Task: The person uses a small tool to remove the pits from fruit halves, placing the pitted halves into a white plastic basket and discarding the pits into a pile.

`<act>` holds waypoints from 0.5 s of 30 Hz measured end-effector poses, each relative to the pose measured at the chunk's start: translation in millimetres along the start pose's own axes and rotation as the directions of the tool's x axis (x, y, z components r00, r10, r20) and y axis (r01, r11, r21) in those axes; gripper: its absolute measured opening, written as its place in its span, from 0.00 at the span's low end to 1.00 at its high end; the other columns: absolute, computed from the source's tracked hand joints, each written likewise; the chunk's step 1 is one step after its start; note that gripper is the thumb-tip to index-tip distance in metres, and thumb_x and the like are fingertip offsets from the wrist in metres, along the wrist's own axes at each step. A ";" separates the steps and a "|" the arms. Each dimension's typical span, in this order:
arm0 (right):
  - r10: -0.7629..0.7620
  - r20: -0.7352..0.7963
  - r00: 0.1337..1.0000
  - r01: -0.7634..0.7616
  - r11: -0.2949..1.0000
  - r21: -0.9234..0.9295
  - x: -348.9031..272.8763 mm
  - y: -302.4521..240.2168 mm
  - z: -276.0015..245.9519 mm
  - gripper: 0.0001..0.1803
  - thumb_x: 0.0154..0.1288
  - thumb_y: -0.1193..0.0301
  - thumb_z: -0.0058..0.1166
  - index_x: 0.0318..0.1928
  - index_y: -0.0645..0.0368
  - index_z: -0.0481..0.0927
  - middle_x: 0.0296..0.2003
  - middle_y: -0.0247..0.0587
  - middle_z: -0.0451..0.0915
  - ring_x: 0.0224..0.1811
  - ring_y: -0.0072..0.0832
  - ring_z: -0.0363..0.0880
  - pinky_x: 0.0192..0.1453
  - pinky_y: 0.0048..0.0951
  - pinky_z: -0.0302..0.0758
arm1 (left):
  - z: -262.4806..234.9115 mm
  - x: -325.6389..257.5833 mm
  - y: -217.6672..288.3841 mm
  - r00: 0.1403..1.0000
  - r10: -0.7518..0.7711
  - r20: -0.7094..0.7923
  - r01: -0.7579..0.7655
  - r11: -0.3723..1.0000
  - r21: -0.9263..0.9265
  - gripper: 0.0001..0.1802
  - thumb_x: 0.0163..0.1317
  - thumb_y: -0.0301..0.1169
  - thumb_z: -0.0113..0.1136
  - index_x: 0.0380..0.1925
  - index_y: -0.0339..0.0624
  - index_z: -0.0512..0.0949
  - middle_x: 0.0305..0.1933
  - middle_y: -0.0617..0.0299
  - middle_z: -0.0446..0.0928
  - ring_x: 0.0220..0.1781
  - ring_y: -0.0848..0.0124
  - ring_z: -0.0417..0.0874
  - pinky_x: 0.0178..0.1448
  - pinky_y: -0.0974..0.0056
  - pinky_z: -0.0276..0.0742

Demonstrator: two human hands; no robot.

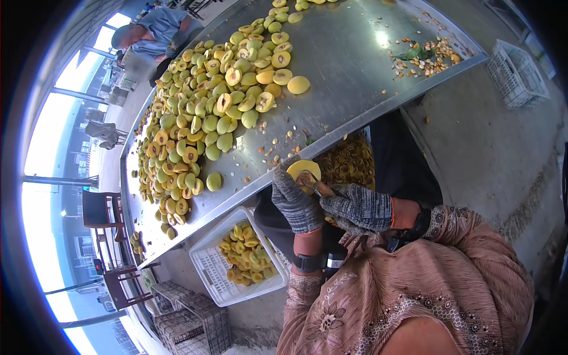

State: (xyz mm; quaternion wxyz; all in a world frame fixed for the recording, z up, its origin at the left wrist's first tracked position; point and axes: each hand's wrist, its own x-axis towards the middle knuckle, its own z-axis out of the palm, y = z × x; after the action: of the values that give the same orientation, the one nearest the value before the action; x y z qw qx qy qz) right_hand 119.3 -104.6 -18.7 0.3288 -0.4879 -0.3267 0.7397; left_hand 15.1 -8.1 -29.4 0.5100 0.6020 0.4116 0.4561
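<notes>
Both my hands wear grey knitted gloves and meet just off the near edge of a metal table (331, 89). In my left hand (294, 202) is a halved yellow fruit (303, 169), probably a peach, cut face up with a brown hollow at its middle. My right hand (360, 207) is closed round a small metal tool (316, 189); its tip is at that hollow, and the grip is mostly hidden by the glove. A large heap of green-yellow fruit halves (207, 112) covers the table's left part, several with brown centres showing.
Pits and leaf scraps (427, 58) lie at the table's right corner. Below my hands is a container of fruit pieces (349, 161); a white crate (204, 263) holding halves stands left. Another white crate (516, 74) is far right. A co-worker (158, 34) sits at the far left.
</notes>
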 end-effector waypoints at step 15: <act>-0.349 0.797 0.493 -0.622 -0.782 0.042 -13.5 8.0 -2.1 0.17 0.58 0.62 0.49 0.43 0.61 0.73 0.34 0.36 0.74 0.26 0.21 0.70 0.26 0.18 0.66 | -18.0 11.7 36.4 0.878 0.144 0.457 -0.208 0.974 0.094 0.20 0.60 0.41 0.45 0.29 0.32 0.74 0.31 0.54 0.76 0.31 0.66 0.77 0.36 0.64 0.73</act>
State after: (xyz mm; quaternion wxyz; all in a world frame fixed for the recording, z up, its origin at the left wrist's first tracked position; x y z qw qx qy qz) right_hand 124.0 -119.6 -19.0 0.0678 0.2746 0.6817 0.6747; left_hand 1.6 2.3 9.3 0.5038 0.7597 0.2578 0.3202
